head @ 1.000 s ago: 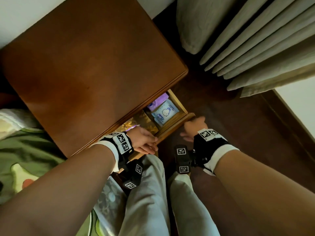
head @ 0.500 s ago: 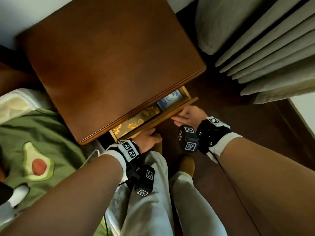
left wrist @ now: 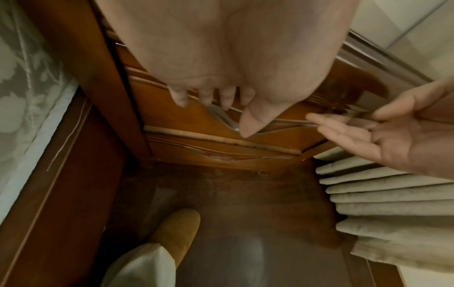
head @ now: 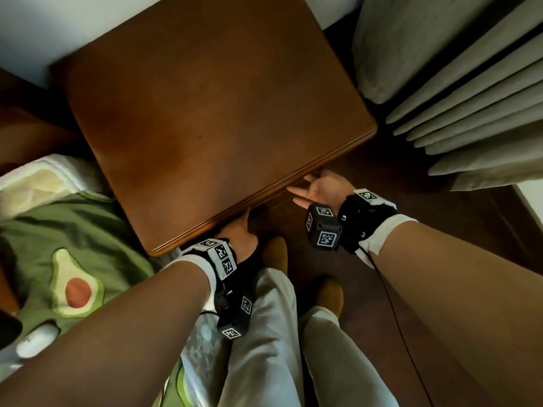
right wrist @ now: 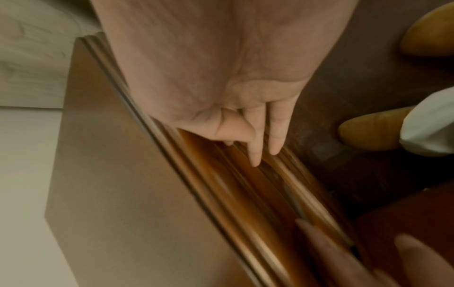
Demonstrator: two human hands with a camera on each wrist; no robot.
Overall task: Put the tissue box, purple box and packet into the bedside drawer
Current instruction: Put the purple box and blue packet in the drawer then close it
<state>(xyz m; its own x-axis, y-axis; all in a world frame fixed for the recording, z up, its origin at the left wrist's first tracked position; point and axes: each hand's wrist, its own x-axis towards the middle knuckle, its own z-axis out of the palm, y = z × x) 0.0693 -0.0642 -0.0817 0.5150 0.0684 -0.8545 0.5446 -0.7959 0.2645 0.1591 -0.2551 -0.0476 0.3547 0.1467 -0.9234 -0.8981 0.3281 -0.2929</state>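
Note:
The bedside cabinet's top (head: 205, 113) fills the middle of the head view. Its upper drawer front (left wrist: 191, 120) sits flush in the cabinet, so the tissue box, purple box and packet are hidden from every view. My left hand (head: 241, 230) reaches under the top's front edge, and its straight fingers (left wrist: 179, 99) press on the drawer front. My right hand (head: 320, 189) is open, palm up, at the drawer's right end, its fingertips (left wrist: 317, 118) at the wood. In the blurred right wrist view the right hand (right wrist: 258, 136) holds nothing.
Pale curtain folds (head: 470, 98) hang close on the right. A bed with a green avocado cover (head: 58, 259) lies at the left. My yellow slippers (head: 276, 254) stand on the dark wooden floor (head: 411, 201) in front of the cabinet. A lower drawer (left wrist: 221, 157) is shut too.
The drawer has slid from partly open to shut, hiding the items inside. Both hands followed it in towards the cabinet, and the right hand has opened out.

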